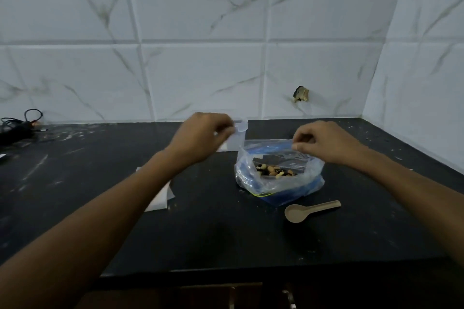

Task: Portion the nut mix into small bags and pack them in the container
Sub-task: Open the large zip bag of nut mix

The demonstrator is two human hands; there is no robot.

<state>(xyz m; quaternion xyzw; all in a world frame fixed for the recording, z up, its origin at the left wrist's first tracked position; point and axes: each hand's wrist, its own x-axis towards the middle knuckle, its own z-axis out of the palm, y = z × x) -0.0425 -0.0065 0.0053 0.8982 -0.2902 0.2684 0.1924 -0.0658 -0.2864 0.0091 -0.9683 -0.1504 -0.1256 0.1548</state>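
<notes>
while right hand [324, 143] fingers pinch the nut bag [276, 170] rim, left hand [203, 135] fingers pinch a small bag [236, 140]

The left hand [204, 137] covers most of the clear container [238, 137] behind it, so only its right edge and a lid clip show, and whether its curled fingers touch the container cannot be told. The left forearm hides part of the small bags [162, 195] lying flat beneath it (their number is unclear). The nut mix [275, 170] shows only through the mouth of the big bag [276, 184]. At the left edge a black cable [17, 126] is cut off
</notes>
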